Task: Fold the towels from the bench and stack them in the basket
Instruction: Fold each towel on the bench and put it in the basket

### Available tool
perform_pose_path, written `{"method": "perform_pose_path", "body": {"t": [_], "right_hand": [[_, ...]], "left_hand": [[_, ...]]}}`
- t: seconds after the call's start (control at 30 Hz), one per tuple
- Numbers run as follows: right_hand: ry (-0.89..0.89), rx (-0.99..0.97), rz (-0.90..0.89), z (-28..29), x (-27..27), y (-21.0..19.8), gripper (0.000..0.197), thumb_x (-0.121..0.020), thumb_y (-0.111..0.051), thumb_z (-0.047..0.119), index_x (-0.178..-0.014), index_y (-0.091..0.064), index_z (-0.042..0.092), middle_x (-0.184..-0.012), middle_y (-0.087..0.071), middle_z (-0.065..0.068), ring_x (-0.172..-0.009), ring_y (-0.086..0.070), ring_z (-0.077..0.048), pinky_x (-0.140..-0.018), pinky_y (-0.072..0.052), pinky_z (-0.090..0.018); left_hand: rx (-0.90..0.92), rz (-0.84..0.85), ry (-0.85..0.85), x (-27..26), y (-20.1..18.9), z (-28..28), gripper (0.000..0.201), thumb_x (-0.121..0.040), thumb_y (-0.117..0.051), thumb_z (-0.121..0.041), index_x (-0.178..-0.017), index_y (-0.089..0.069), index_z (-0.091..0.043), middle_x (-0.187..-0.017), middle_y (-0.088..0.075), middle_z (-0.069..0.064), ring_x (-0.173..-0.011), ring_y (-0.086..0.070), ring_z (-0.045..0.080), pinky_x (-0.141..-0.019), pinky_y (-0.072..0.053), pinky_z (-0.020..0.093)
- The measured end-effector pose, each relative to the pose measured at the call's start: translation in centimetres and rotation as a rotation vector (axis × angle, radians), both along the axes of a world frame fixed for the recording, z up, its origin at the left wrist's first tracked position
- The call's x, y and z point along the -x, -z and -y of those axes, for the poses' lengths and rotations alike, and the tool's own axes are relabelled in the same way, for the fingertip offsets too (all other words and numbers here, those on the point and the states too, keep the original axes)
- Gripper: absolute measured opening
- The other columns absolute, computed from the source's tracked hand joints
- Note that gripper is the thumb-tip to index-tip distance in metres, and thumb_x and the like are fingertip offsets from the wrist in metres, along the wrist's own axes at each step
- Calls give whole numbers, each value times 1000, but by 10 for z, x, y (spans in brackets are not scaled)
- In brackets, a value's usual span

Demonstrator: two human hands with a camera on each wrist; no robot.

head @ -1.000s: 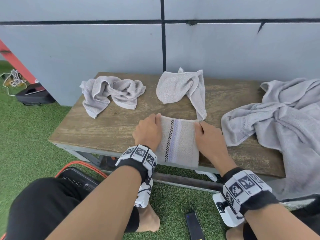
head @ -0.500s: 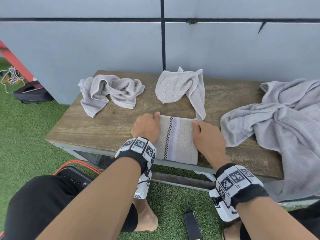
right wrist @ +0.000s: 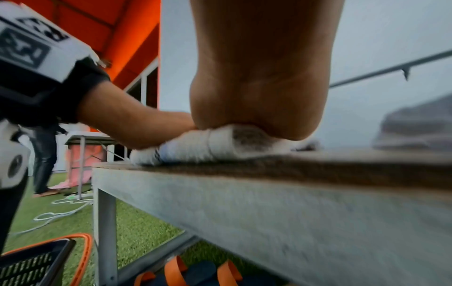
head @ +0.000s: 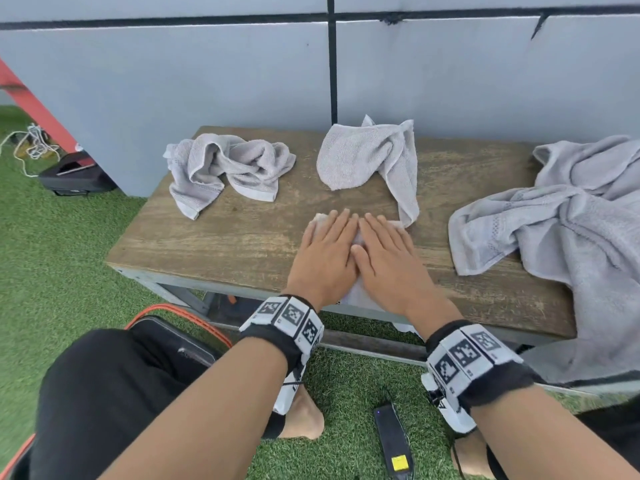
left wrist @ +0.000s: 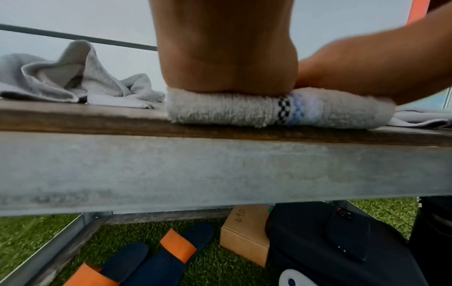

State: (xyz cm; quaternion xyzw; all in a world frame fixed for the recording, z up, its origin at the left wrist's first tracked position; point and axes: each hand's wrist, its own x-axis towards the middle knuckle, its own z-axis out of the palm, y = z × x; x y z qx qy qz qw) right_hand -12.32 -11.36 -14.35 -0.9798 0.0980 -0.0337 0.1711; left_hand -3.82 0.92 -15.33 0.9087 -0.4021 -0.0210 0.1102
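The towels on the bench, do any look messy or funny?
Yes. Three grey towels lie crumpled and unfolded: one at the back left, one at the back middle, and a big one spilling over the bench's right end. Only the striped towel under both flat hands is folded.

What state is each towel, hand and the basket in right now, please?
Striped towel: folded, flat on the bench, pressed under both hands.
Left hand: open, palm down on it.
Right hand: open, palm down on it.
Left towel: crumpled, unfolded.
Middle towel: crumpled, unfolded.
Big towel: heaped, hanging off the bench.
Basket: on the grass; contents hidden.
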Motion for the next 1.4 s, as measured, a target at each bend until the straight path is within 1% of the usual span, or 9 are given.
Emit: {"method": "perform_pose_path", "body": {"t": [0.1,0.43,0.57,0.63,0.77,0.9,1.03,1.23,1.4], "right_hand": [[58,-82,-67,2,-2,6,64,-105,-11,52,-161,-4,22,-168,5,10,-153,11,-6,-125,5,-46],[78,13,-143,0,-6,1,64,-104,-5,52,-160,5,24,-168,8,9,-153,12,-8,-123,8,-52],[144,203,-180,-8,-7,-4,67,-104,-10,50,-160,-2,14,-163,-18,-7,-152,-11,-26,-123,-1,-54],[233,292,-214,-13,-7,-15,72,-103,-17,52,-155,-22,2,-152,-36,-17,-142,-30,-35,-122,-12,-52],[353,354,-169,-11,-6,-33,67,-96,-34,61,-114,-63,4,-114,-66,-18,-108,-60,-32,-107,-31,-51],[240,332,136,-11,-3,-17,51,-96,-41,40,-135,-49,10,-134,-52,-15,-124,-48,-33,-106,-36,-51],[142,-10,-4,-3,0,9,54,-105,-19,44,-158,-16,32,-168,-7,4,-154,-7,-23,-124,-12,-52],[132,-42,-37,2,1,14,57,-106,-13,47,-160,-3,33,-168,6,10,-155,2,-20,-125,-3,-48],[151,-19,-81,-3,1,15,59,-106,-14,47,-160,2,28,-168,11,6,-155,4,-18,-125,-3,-45]], "left_hand": [[-22,-36,6,-6,0,0,57,-107,-19,-36,-161,-7,-23,-169,-1,-8,-154,7,10,-126,2,45],[16,-81,-65,-24,-1,-8,54,-107,-11,-46,-160,-6,-37,-169,3,-9,-153,16,14,-125,3,50],[8,-5,-235,-29,-10,-15,59,-107,-14,-46,-161,-5,-26,-168,7,9,-154,15,22,-125,3,48],[76,73,-250,-22,-18,-20,59,-107,-21,-40,-160,-12,-18,-168,2,13,-155,9,25,-126,-1,48],[166,5,-193,4,-21,-25,60,-105,-28,-35,-159,-16,-13,-168,2,14,-155,8,24,-126,-6,45],[134,-170,-197,23,-7,-9,61,-107,-19,-43,-160,-9,-14,-168,2,9,-155,5,22,-125,-7,51],[122,-148,-186,17,3,-12,60,-107,-21,-43,-160,-8,-20,-169,2,1,-155,5,16,-124,-8,50],[123,-213,-231,2,7,-31,56,-106,-19,-47,-159,-3,-39,-168,9,-6,-155,7,19,-125,3,45],[155,-263,-397,11,5,-32,74,-104,-22,-54,-160,6,-14,-168,9,6,-155,10,18,-125,7,38]]}}
